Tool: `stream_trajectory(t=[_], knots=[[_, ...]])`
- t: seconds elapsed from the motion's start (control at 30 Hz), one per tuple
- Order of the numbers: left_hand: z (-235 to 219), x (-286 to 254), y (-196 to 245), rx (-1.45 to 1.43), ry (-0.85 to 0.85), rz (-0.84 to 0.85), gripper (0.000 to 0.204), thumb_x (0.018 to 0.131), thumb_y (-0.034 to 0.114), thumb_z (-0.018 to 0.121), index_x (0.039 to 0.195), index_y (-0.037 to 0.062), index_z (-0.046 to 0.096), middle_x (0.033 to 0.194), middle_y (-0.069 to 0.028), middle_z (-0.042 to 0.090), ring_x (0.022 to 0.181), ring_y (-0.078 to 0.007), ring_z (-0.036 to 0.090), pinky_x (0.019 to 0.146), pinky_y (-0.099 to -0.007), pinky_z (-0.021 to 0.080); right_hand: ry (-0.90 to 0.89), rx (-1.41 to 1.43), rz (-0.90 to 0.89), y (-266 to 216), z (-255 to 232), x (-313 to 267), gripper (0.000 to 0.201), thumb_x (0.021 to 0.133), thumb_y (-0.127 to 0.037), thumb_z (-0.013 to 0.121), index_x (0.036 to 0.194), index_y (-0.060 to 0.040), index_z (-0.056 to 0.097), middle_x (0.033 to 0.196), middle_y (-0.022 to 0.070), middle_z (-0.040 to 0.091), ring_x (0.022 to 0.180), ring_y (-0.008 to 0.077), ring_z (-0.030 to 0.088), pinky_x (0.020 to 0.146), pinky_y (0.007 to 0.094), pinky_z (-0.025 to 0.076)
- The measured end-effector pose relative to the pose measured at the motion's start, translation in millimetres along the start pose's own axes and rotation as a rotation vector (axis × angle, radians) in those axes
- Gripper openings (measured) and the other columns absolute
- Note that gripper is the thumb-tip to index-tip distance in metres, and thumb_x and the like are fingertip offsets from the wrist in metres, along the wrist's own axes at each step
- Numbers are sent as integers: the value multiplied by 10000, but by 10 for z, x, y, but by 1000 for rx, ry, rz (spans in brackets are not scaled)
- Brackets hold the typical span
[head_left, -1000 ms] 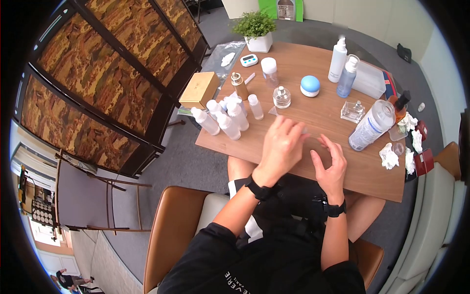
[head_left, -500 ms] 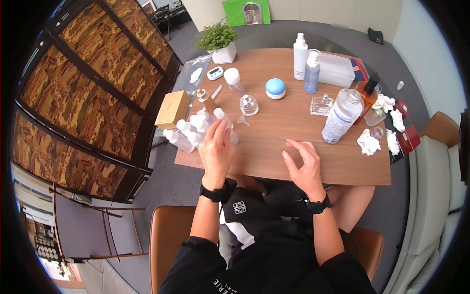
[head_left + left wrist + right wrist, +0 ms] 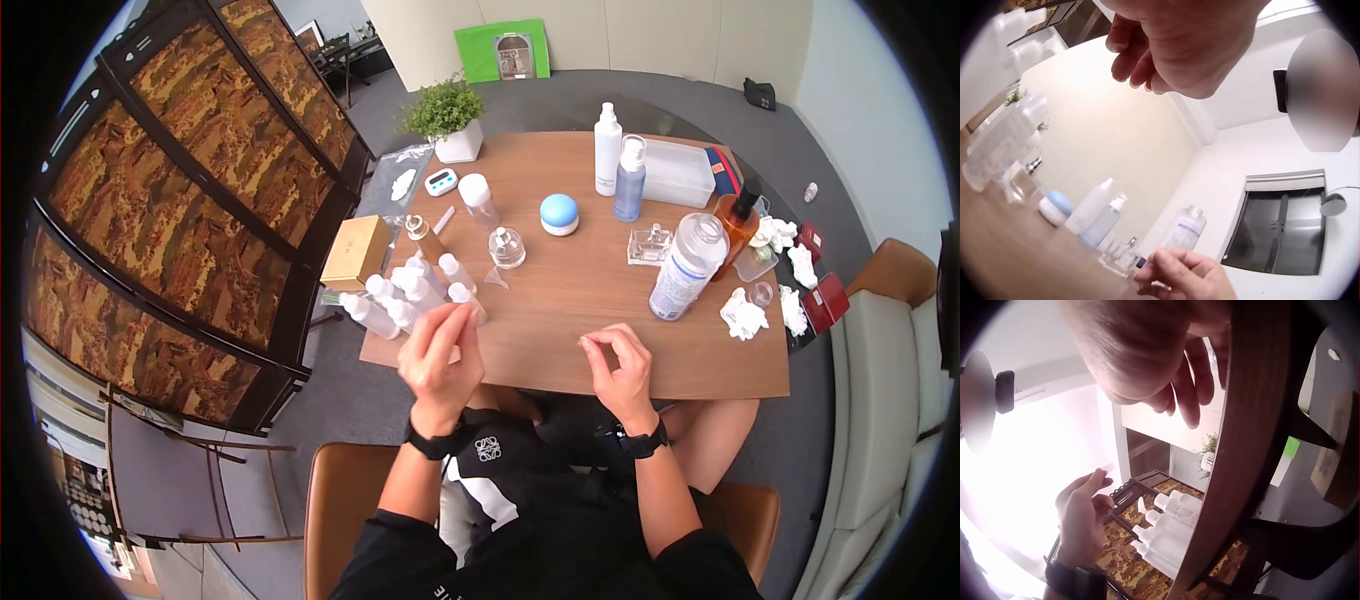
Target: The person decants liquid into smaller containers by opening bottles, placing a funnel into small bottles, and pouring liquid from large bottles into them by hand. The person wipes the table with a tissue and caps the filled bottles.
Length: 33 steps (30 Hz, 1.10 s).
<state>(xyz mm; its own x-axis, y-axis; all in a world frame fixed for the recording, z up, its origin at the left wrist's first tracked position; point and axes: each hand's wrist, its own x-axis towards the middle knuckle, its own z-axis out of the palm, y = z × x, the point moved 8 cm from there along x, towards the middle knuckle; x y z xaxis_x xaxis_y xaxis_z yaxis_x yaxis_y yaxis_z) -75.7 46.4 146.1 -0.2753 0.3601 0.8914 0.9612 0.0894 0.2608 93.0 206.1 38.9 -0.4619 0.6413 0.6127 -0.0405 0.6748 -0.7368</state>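
Above the table's near edge, my left hand hangs with fingers bent and drawn near each other. No held object is plain; a small pale patch shows by its fingertips. Just beyond it stand several frosted bottles with white caps, the nearest one close to the fingers. My right hand hovers near the front edge, thumb and fingers loosely curved, holding nothing visible. In the left wrist view the left hand's fingers droop loosely. A clear funnel lies beside a round glass bottle.
On the table are a blue-lidded jar, pump bottles, a large clear bottle, an amber bottle, crumpled tissues and a potted plant. A cardboard box stands at the left.
My left hand has moved from mid-table to the bottle group and then back toward me. One more frosted bottle stands at the group's right. My right hand's fingers have drawn closer to the thumb.
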Motion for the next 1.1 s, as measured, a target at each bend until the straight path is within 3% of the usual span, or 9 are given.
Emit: stream_trajectory(t=[0.13,0.2,0.23,0.27,0.47,0.53,0.67,0.9,1.1], knots=[[-394,273,135,2,35,96,103,879,-77,748,972,-35,761,903,-150,742,647,-187,644,579,-281,505,86,54,12,-70,-136,-13,78,915,6,750,891,-1,677,820,123,714,746,269,716,680,345,549],[-421,163,107,-118,-29,-1,54,919,-61,707,957,-50,744,897,-167,737,637,-172,627,559,-288,486,92,49,-72,-268,-336,16,90,909,-7,762,887,3,676,816,132,723,733,270,717,666,346,547],[-362,36,72,-179,-49,-19,47,946,-27,692,942,-49,733,884,-165,735,624,-154,610,545,-286,468,131,65,-107,-375,-493,48,140,841,27,805,865,-10,673,798,114,723,711,266,711,652,351,547],[-254,-125,-6,-260,-101,-127,53,882,-20,747,932,-17,764,853,-158,740,680,-246,696,599,-314,535,121,44,-117,-500,-655,113,140,841,27,805,865,-10,673,798,114,723,711,266,711,652,351,547],[482,-703,-46,-411,-227,-221,20,890,-2,750,875,2,763,704,-83,657,521,-184,589,487,-301,440,165,-351,-432,-1344,-1688,693,86,874,41,719,955,19,702,872,135,762,738,229,714,684,316,557],[603,-788,-120,-504,-191,-255,30,895,15,759,866,11,765,649,-65,604,470,-164,519,450,-307,384,82,-511,-378,-1437,-1884,1004,149,882,27,724,1031,31,720,907,132,762,750,205,697,682,305,544],[706,-893,-239,-594,-192,-336,63,903,29,760,842,13,762,616,-65,585,469,-160,499,455,-310,371,-133,-627,-339,-1457,-1748,1895,243,914,-56,748,1147,11,725,968,139,761,805,213,694,740,306,542],[671,-900,-342,-695,-213,-437,83,911,35,756,836,-1,758,609,-74,585,472,-155,502,465,-305,371,-811,-1060,-131,-506,-922,2972,538,910,-284,794,1367,-50,635,1180,222,745,1066,390,719,923,471,577],[673,-929,-422,-769,-191,-503,94,925,36,748,841,-5,760,615,-80,592,483,-161,509,469,-304,375,-943,-1181,-64,-159,-453,3339,567,901,-283,805,1378,-38,622,1186,235,734,1049,386,716,927,462,581]])
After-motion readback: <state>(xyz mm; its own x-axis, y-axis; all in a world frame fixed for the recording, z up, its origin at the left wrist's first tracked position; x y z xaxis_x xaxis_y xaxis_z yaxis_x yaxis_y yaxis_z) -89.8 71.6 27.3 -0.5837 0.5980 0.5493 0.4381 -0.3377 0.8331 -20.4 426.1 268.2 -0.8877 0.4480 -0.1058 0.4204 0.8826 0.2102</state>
